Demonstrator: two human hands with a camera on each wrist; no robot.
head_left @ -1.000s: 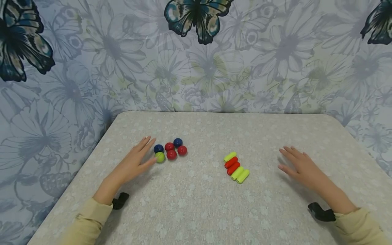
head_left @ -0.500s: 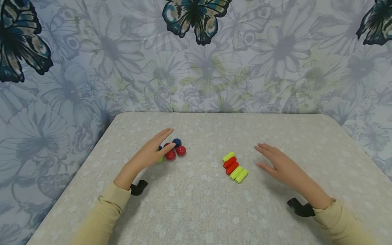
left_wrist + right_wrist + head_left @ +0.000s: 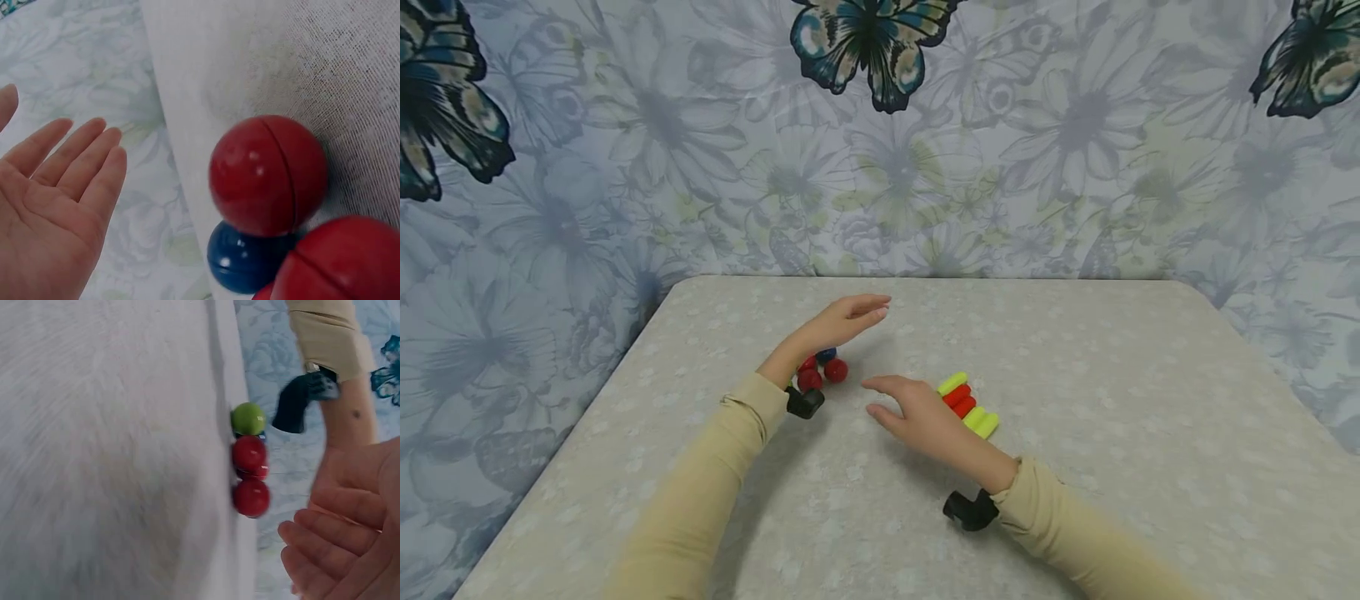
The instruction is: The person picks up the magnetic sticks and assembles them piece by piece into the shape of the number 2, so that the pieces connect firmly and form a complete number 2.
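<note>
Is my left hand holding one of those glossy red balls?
No, the left wrist view shows the left hand with its palm bare, apart from the glossy red balls.

Left of the right fingers (image 3: pixel 883 383) a strip of bare desk (image 3: pixel 1112 358) leads up to the clustered balls (image 3: pixel 836 371), which bar a low pass farther that way; the black mount (image 3: pixel 806 403) at the left cuff (image 3: pixel 758 404) hangs above their near side. Right of these fingers the row of tubes (image 3: pixel 965 407) stands in the way; right of the left fingers (image 3: pixel 872 301) the desk runs open, the patterned wall (image 3: pixel 925 192) closing off the far side.
</note>
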